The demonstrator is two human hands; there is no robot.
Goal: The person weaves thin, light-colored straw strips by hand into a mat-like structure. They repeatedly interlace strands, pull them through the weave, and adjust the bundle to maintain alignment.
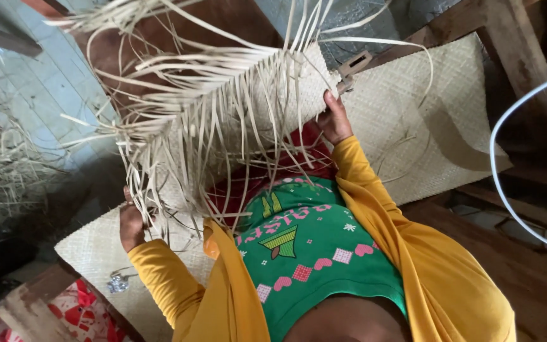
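I hold up a partly woven pale straw piece (273,95) with many loose strips (178,139) hanging and fanning out to the left. My left hand (133,223) grips the lower left edge among the loose strips. My right hand (335,120) grips the woven end at the upper right. Both arms wear yellow sleeves, and a green patterned shirt (311,253) shows below. Under the piece lies a finished woven mat (425,114), partly hidden by the piece and my body.
A heap of dry straw (1,168) lies at the left. A white curved cable (500,171) crosses the right side above a wooden floor (508,259). Wooden beams (520,57) stand at the upper right. Red-and-white cloth (77,310) and a small shiny object (118,283) sit at the lower left.
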